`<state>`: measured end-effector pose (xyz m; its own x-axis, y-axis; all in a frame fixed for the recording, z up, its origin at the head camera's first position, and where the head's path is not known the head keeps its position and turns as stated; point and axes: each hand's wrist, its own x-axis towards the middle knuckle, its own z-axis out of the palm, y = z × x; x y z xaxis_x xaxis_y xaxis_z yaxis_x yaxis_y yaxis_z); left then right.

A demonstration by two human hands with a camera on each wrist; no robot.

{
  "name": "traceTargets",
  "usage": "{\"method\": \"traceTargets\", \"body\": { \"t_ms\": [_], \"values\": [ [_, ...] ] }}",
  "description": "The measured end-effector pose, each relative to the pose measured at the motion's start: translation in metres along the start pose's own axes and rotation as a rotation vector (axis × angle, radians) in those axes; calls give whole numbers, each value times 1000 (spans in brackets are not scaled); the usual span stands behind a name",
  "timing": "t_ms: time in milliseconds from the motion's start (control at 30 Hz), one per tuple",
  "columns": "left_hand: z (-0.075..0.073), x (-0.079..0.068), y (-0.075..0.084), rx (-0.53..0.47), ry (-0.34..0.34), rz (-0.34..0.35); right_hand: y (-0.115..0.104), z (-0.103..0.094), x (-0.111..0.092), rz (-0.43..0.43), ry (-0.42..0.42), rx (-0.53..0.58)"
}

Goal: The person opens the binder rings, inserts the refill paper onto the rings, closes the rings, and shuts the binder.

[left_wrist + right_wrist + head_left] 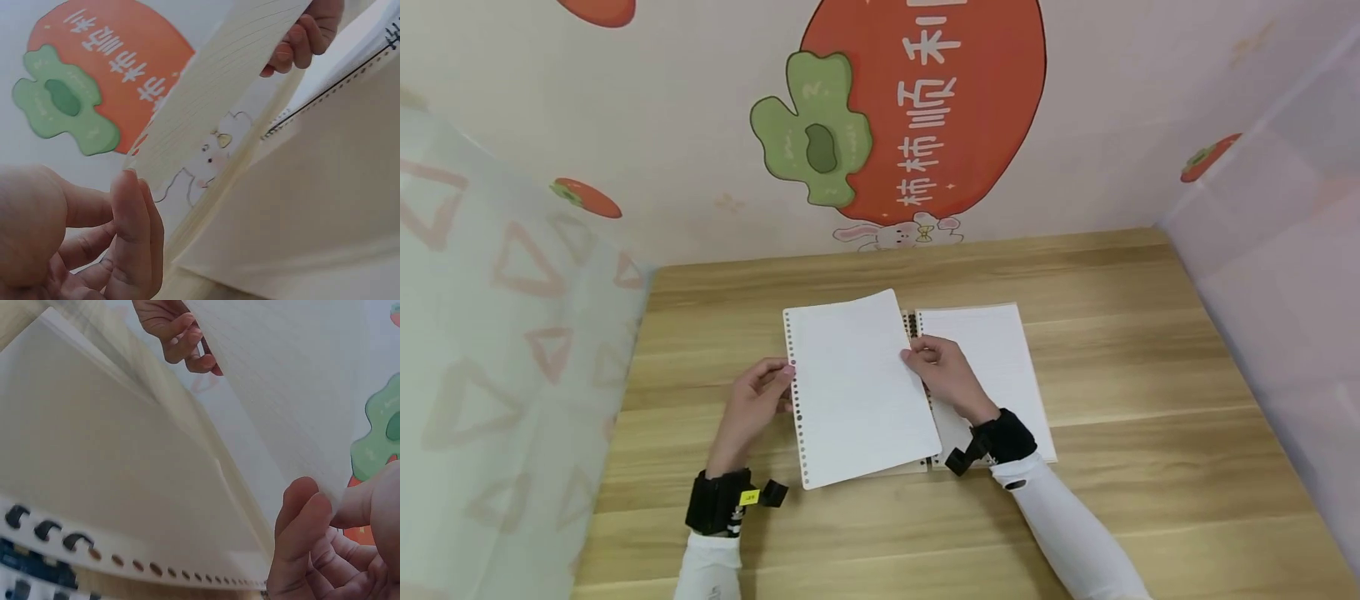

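Observation:
A loose sheet of lined paper, with a row of punched holes down its left side, is held up above the open ring binder notebook. My left hand pinches the sheet's holed left edge between thumb and fingers. At the opposite edge, my right hand pinches the sheet near its middle. In the right wrist view, the binder's rings pass through some holes of the page below, while other holes lie outside them. The sheet covers most of the notebook's left half.
The notebook lies on a wooden table. A printed backdrop with a large persimmon drawing stands behind the table, and patterned sheets hang at the left and right sides. Each wrist wears a black strap with a small camera.

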<state>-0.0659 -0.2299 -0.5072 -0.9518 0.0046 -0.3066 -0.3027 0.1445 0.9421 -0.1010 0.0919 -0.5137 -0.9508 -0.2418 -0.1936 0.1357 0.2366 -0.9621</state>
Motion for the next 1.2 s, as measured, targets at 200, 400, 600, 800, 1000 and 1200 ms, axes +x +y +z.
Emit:
{"method": "traceTargets", "body": {
  "t_ms": [200,400,600,800,1000,1200],
  "values": [
    [21,8,-2,8,-18,7,11,-14,-6,15,75,-4],
    [39,10,-1,-12,-62,-22,18,-33,-13,18,106,-23],
    [53,13,2,-13,-89,-30,22,-46,-19,31,121,-23],
    [64,15,6,16,-112,-10,25,-54,-26,41,145,-38],
    [75,15,9,-8,-131,-3,30,-62,-32,52,161,-49],
    [84,18,10,-24,-159,9,33,-72,-37,67,176,-49]
  ]
}}
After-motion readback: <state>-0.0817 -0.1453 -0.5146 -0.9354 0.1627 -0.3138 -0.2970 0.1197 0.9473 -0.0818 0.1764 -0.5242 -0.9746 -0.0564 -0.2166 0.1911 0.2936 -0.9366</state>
